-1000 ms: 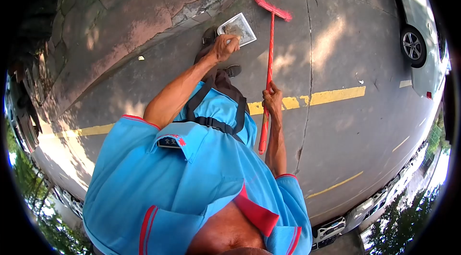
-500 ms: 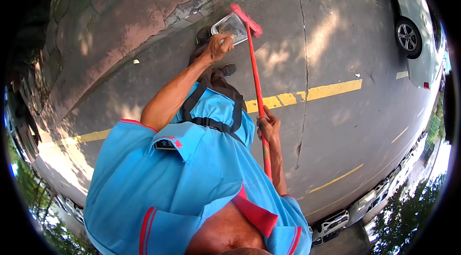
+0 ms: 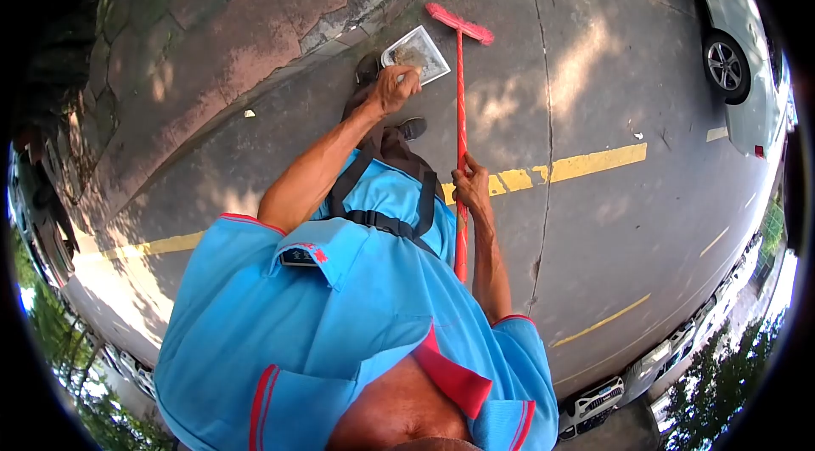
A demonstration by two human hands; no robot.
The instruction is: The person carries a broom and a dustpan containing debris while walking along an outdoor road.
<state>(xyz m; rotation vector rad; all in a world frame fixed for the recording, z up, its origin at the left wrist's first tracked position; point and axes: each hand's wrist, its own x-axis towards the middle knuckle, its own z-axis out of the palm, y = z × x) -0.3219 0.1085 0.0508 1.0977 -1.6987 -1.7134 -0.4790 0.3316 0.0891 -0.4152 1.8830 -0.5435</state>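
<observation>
The bristle head [image 3: 459,24] of the long red broom [image 3: 461,103] has come off the near rim of the white-rimmed, squarish dustpan [image 3: 437,75], which it overlapped in view a half second earlier; a strip of grey pavement [image 3: 509,273] now shows between pan and broom pole. Read: the pan's right side is uncovered, bristles well beyond the right hand [image 3: 471,183] and out to the pan's far right. Right hand wrapped narrow around the pole, close to its upper end. Left hand [image 3: 396,90] curled shut at the pan's near edge, probably on the pan's handle, though the fist hides that part. Brownish litter [image 3: 412,53] lies in the pan, just beyond the left knuckles. Around: one dark shoe [image 3: 368,69] sits to the left of the pan, just beyond the left hand; the other dark shoe [image 3: 412,127] is between the two hands, nearer the left, so footing looks tight on that side. Beyond and left of the left hand, the raised stone kerb [image 3: 356,8] limits room past the pan. A small pale scrap [image 3: 249,114] lies on the ground well left of the left hand; a white bit [image 3: 637,143] well right of the right. Broken yellow line [image 3: 598,162] passes beside the right hand; a pale car [image 3: 755,115] stands far off on that side, not in the broom's way.
</observation>
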